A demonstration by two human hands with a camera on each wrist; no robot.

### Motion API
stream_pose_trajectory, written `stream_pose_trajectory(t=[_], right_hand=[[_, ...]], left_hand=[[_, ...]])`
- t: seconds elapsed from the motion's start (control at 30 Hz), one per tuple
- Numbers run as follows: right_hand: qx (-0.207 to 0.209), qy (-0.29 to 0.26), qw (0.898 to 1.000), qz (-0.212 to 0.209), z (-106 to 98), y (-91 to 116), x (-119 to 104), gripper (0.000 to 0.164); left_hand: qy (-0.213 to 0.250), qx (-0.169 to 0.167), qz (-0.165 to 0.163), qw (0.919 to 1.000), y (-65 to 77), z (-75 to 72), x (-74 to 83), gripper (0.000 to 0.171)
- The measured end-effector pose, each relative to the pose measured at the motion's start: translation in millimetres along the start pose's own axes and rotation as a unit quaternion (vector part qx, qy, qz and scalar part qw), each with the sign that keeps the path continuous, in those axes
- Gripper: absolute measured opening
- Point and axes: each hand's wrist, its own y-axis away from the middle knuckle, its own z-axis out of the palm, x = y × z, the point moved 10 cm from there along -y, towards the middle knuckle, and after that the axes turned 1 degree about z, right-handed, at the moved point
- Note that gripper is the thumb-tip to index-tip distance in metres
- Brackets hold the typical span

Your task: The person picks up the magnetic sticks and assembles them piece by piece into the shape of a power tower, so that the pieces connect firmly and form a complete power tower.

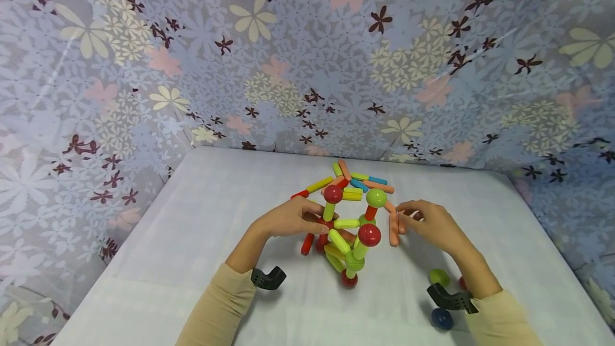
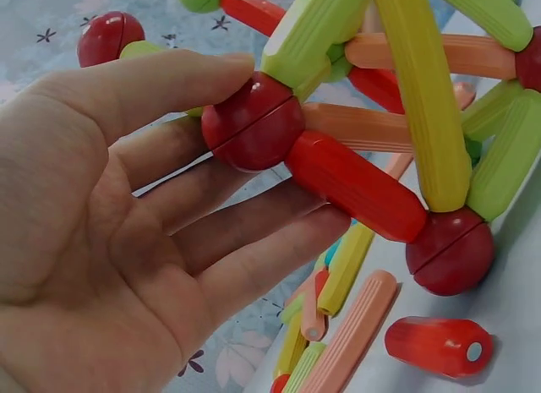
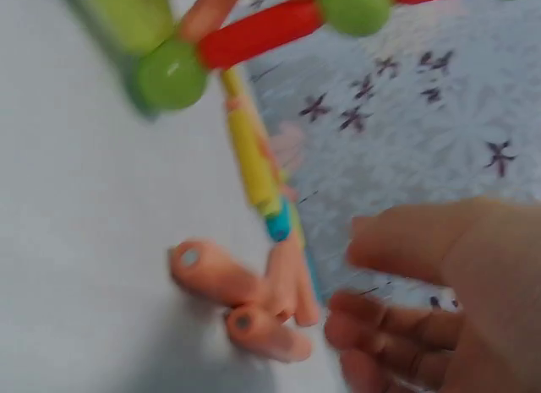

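Observation:
A frame of magnetic sticks and balls (image 1: 347, 223) stands in the middle of the table, built from lime, yellow, red and orange sticks with red and green balls. My left hand (image 1: 293, 217) grips its left side. In the left wrist view the thumb presses a dark red ball (image 2: 254, 127), with the fingers behind it and along a red stick (image 2: 355, 186). To the right of the frame, my right hand (image 1: 430, 224) hovers by several short orange sticks (image 1: 394, 228). Its fingers are loosely bent, with nothing between them in the right wrist view.
Behind the frame lies a loose pile of coloured sticks (image 1: 362, 181). One red stick (image 1: 307, 244) lies left of the frame. Near my right forearm are a green ball (image 1: 439, 277), a dark blue ball (image 1: 442, 319) and a partly hidden red ball (image 1: 463, 283). A flowered cloth (image 1: 307, 68) rises behind the white table (image 1: 192, 202).

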Motion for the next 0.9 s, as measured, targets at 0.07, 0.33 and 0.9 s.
stream_pose_trajectory(t=[0.07,0.33,0.9], right_hand=[[-0.019,0.021,1.000,-0.008,10.3,-1.6,1.7,0.028],[-0.038,0.067,0.997,0.002,33.0,-1.8,-0.7,0.022],[-0.023,0.046,0.993,0.102,23.8,7.9,27.2,0.030]], left_hand=[[0.000,0.008,0.003,1.0000,-0.8,-2.0,-0.1,0.018],[0.016,0.030,0.003,0.9994,-4.4,-6.2,-0.7,0.021],[0.071,0.070,0.037,0.9943,-7.1,-7.8,5.6,0.021]])
